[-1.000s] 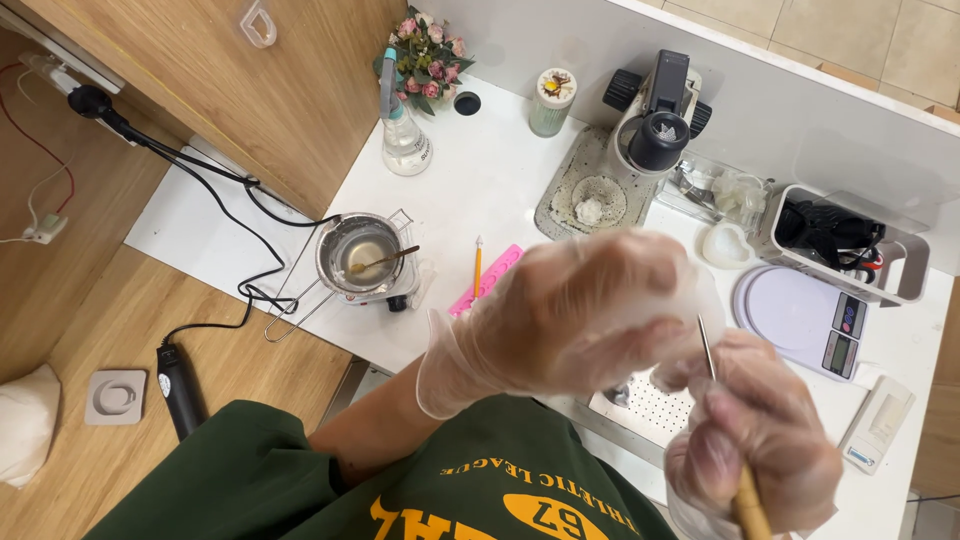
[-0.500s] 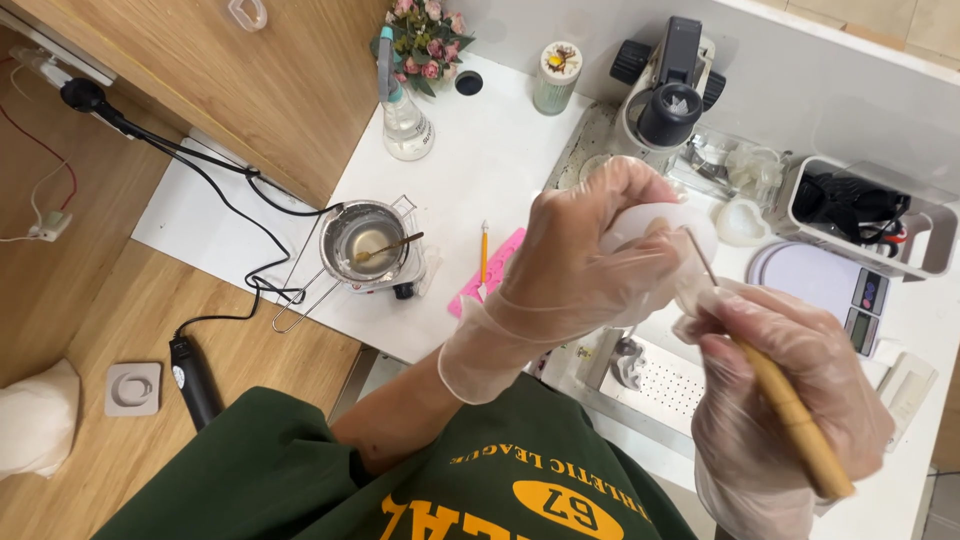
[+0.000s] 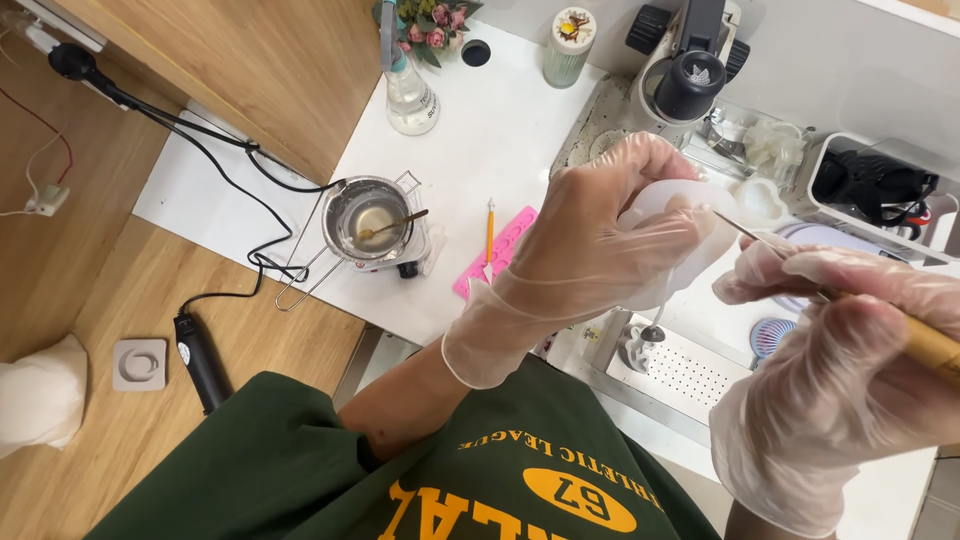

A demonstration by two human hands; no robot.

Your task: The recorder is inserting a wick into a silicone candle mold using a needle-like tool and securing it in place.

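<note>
My left hand, in a clear glove, grips a white translucent mold held up above the white desk. My right hand, also gloved, holds a wooden-handled tool whose thin metal needle points at the mold's edge. Both hands hover in front of my chest, over a white perforated tray.
A small metal melting pot with a spoon sits on a burner at the left. A pencil and a pink mold lie beside it. A spray bottle, flowers, a jar, a microscope, a white bin stand behind.
My left hand has lifted away with the mold, turning it. My right hand has swung right and the tool now lies flatter, its needle aimed left at the mold.
</note>
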